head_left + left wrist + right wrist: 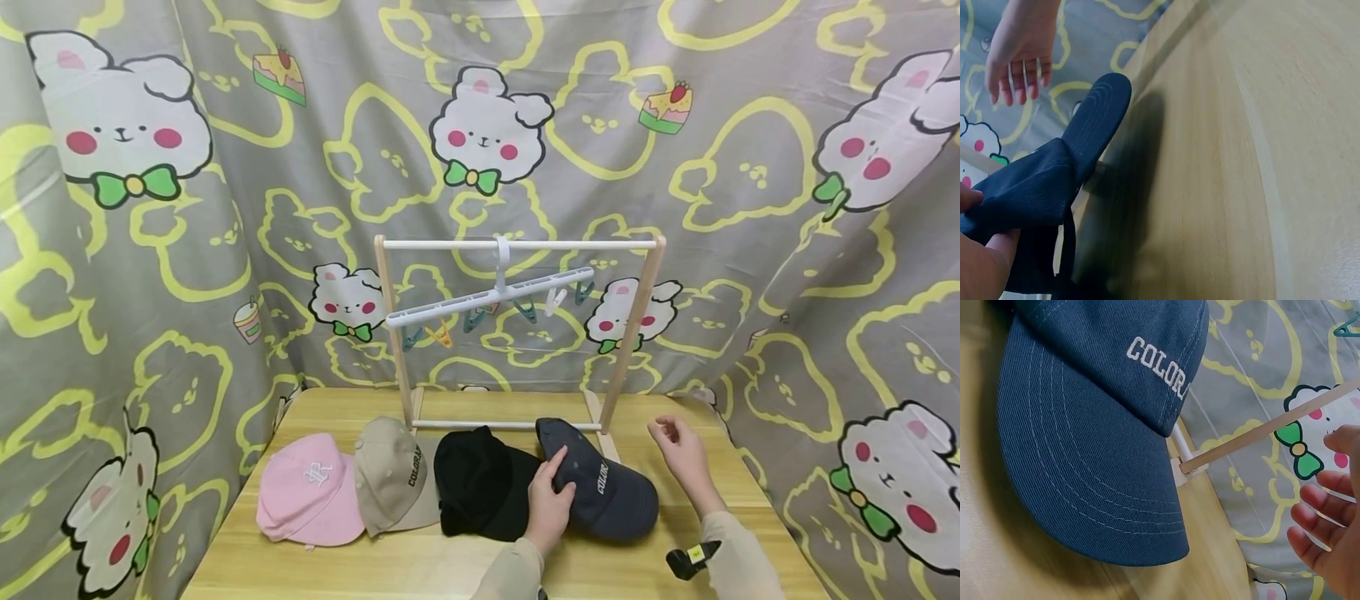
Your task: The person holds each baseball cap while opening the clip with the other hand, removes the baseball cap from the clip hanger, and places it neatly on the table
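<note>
My left hand [551, 507] pinches a navy baseball cap [621, 503] at its crown, with thumb and fingertips on the fabric in the left wrist view. White lettering runs across the cap's front, and its brim points toward the near right, casting a shadow on the table. To the right of the cap, my right hand [681, 457] is held in the air with loosely bent fingers [1317, 515] and nothing in them. A black cap [480, 483] lies just left of the navy one, partly behind my left hand.
A beige cap [390, 479] and a pink cap [303, 492] continue the row leftward on the wooden table [375, 571]. Behind stands a wooden rack [641, 329], from which a white clip hanger [480, 297] hangs tilted, bearing several coloured clips. Patterned curtain [585, 108] encloses the table.
</note>
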Demonstrator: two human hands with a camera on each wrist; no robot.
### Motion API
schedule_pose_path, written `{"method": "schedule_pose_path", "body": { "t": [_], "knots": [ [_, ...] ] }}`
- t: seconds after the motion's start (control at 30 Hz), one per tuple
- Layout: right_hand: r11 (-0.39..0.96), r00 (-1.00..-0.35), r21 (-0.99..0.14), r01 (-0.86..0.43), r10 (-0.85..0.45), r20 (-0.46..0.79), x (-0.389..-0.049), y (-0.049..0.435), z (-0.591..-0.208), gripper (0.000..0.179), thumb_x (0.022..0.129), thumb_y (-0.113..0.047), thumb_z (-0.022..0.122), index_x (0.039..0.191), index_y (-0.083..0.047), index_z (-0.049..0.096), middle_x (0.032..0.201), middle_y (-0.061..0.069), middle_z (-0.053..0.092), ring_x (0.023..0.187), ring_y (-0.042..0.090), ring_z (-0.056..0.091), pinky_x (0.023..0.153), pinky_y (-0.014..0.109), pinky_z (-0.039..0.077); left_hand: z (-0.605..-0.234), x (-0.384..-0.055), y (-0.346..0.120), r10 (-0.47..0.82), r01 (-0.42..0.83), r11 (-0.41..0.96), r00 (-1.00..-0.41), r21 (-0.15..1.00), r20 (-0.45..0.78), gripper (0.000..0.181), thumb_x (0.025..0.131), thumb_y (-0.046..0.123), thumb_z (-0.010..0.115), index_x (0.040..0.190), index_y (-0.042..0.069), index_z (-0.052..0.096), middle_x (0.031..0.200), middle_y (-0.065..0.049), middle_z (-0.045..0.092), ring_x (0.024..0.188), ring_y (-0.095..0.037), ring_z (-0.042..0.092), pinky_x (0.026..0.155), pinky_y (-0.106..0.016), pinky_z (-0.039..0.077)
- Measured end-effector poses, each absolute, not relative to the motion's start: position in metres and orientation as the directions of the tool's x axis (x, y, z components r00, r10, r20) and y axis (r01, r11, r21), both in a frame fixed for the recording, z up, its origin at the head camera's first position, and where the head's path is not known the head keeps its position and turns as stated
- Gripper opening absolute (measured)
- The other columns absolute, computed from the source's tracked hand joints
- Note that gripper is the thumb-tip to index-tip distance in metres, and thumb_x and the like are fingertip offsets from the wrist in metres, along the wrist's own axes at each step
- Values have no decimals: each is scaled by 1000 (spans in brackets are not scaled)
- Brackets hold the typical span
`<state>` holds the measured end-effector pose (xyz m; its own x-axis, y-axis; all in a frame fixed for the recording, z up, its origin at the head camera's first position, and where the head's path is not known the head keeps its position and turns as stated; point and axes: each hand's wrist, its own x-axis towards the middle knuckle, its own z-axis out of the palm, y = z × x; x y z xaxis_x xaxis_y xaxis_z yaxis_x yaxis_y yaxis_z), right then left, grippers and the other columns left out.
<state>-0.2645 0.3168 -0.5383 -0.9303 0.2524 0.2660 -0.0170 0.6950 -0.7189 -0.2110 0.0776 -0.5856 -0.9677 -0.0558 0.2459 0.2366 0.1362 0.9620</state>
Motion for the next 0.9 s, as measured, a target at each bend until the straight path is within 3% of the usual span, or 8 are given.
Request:
{"method": "schedule_pose_path", "body": {
  "t": [0.27, 0.37, 0.57, 0.77, 0.9],
  "knots": [
    [690, -938, -724, -18, 240, 251, -257, 315, -543, 40, 96, -31, 59, 119, 2, 62, 103, 19, 67, 80, -5, 50, 71, 16, 44, -588, -207, 75, -59, 215, 151, -972, 965, 226, 58, 77, -7, 66, 131, 15, 63, 118, -8, 68, 110, -17, 62, 95, -23, 49],
    [699, -937, -715, -20, 237, 258, -255, 313, -546, 40, 96, -31, 59, 120, 1, 62, 104, 19, 68, 84, 4, 56, 73, 19, 46, -591, -207, 74, -65, 219, 164, -970, 962, 232, 58, 76, -6, 67, 130, 15, 63, 117, -9, 68, 109, -17, 62, 94, -24, 50],
    [702, -940, -710, -49, 209, 271, -251, 310, -548, 42, 96, -29, 58, 123, 4, 59, 110, 24, 67, 100, 35, 62, 76, 25, 48, -595, -206, 70, -65, 202, 176, -974, 963, 216, 58, 75, -4, 68, 129, 16, 63, 120, -9, 68, 113, -19, 62, 97, -25, 49],
    [685, -942, -726, -59, 202, 267, -247, 309, -548, 44, 97, -30, 58, 125, 4, 58, 115, 25, 65, 105, 37, 61, 77, 25, 47, -596, -206, 67, -58, 172, 178, -981, 969, 185, 56, 77, -3, 69, 129, 17, 63, 123, -9, 67, 116, -21, 60, 100, -26, 47],
    [689, -943, -723, -57, 200, 265, -246, 307, -549, 44, 97, -32, 57, 125, 3, 58, 116, 24, 65, 105, 38, 61, 82, 35, 51, -597, -206, 65, -67, 161, 188, -982, 969, 176, 54, 77, 0, 70, 128, 18, 64, 125, -9, 66, 119, -22, 59, 102, -28, 47]
  ]
}}
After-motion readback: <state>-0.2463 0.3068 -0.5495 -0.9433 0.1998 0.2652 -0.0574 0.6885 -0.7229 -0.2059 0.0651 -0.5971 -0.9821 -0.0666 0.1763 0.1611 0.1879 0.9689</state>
